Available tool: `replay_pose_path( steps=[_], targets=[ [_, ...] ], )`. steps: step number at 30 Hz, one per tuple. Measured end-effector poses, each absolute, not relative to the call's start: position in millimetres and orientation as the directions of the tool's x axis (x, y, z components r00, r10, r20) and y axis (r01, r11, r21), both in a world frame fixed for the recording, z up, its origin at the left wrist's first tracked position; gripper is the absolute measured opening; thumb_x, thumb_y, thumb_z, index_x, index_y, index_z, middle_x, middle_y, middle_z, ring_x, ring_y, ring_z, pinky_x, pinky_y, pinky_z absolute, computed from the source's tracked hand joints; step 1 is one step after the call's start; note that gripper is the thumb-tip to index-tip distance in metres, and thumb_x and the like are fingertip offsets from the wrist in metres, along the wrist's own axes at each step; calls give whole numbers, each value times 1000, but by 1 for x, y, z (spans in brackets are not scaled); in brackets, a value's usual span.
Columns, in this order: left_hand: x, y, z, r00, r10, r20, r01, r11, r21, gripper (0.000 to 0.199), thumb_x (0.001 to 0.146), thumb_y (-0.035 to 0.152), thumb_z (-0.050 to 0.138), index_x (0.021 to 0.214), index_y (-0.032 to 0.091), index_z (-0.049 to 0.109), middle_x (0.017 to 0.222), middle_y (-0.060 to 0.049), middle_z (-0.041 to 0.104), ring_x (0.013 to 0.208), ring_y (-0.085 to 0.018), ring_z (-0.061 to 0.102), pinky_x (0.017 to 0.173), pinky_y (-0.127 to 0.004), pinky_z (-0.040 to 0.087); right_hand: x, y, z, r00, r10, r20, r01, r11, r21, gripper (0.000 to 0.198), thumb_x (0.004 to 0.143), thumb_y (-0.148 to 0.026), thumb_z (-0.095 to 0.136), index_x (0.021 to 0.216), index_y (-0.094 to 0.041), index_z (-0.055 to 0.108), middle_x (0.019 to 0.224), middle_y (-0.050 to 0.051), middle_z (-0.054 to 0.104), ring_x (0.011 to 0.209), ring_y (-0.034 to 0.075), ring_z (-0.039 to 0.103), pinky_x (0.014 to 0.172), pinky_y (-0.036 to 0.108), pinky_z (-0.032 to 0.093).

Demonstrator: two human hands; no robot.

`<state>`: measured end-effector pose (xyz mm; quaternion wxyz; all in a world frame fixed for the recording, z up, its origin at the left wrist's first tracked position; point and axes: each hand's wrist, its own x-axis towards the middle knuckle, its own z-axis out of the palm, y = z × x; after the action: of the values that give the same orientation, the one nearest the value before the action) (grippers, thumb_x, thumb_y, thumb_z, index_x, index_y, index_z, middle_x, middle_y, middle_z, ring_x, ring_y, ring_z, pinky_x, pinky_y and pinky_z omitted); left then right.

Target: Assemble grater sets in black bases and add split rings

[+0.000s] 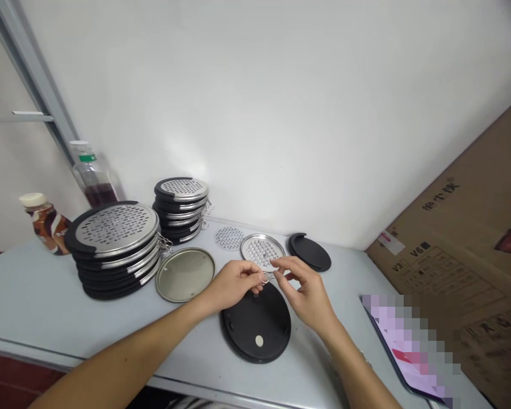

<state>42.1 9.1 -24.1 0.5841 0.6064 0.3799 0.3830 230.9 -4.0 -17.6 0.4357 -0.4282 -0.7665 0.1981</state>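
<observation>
Ring, at black disc's 12 o'clock | left hand pinching it; right hand narrow, grip untellable | probably light, stiff (slippery, being small); best pinched by outer curve

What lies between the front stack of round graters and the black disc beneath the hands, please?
In the head view, a round olive-grey plate lies between the stack and the black disc; the left forearm crosses above the gap.

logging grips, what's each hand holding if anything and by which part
The left hand pinches a ring by its left edge; whether the right hand also grips it cannot be told.
</observation>
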Motion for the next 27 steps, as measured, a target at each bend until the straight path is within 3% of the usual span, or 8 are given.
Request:
replay_pose_path(
  steps=[4, 8, 12, 17, 23, 27],
  targets=[
    [38, 8, -20, 474, 880, -27, -78, 73, 994, 21, 80, 32, 64, 79, 11, 67, 71, -4, 64, 69, -13, 59, 68, -24, 46, 237, -6, -18, -398, 838, 373, 445, 532, -721, 23, 88, -20, 55, 108, -23, 66, 99, 6, 66, 86, 17, 62, 72, 28, 52],
    [35, 9, -24, 488, 871, -58, -141, 145, 979, 19, 82, 30, 63, 78, 11, 65, 72, -4, 63, 70, -12, 59, 68, -23, 44, 233, -9, -22, -469, 780, 414, 459, 616, -640, 22, 90, -19, 53, 106, -22, 67, 94, 7, 65, 82, 17, 61, 74, 30, 50],
    [35, 11, -29, 470, 880, -62, -112, 130, 985, 19, 82, 30, 63, 79, 11, 64, 72, -4, 64, 70, -12, 59, 69, -24, 44, 231, -12, -25, -540, 745, 391, 483, 655, -582, 26, 94, -18, 44, 108, -22, 66, 98, 8, 63, 84, 17, 60, 75, 29, 49],
    [33, 10, -25, 494, 868, -49, -86, 105, 991, 22, 84, 33, 62, 82, 11, 64, 75, -5, 65, 73, -13, 61, 72, -26, 47, 231, -13, -25, -529, 781, 333, 539, 612, -578, 27, 95, -20, 41, 109, -23, 64, 94, 7, 64, 81, 17, 60, 73, 28, 47],
    [30, 10, -18, 445, 892, 75, 43, -105, 993, 23, 87, 36, 58, 85, 13, 62, 80, -4, 63, 72, -14, 61, 68, -26, 49, 232, -11, -19, -391, 872, 295, 580, 482, -657, 25, 95, -27, 43, 104, -20, 66, 79, 4, 63, 70, 16, 59, 67, 27, 46],
    [29, 7, -20, 445, 880, 165, 176, -267, 948, 23, 90, 36, 51, 86, 15, 61, 75, -1, 61, 66, -12, 57, 64, -24, 46, 229, -12, -18, -385, 900, 204, 460, 378, -803, 25, 94, -30, 44, 97, -19, 66, 74, 1, 60, 60, 12, 55, 60, 24, 45]
  ],
)
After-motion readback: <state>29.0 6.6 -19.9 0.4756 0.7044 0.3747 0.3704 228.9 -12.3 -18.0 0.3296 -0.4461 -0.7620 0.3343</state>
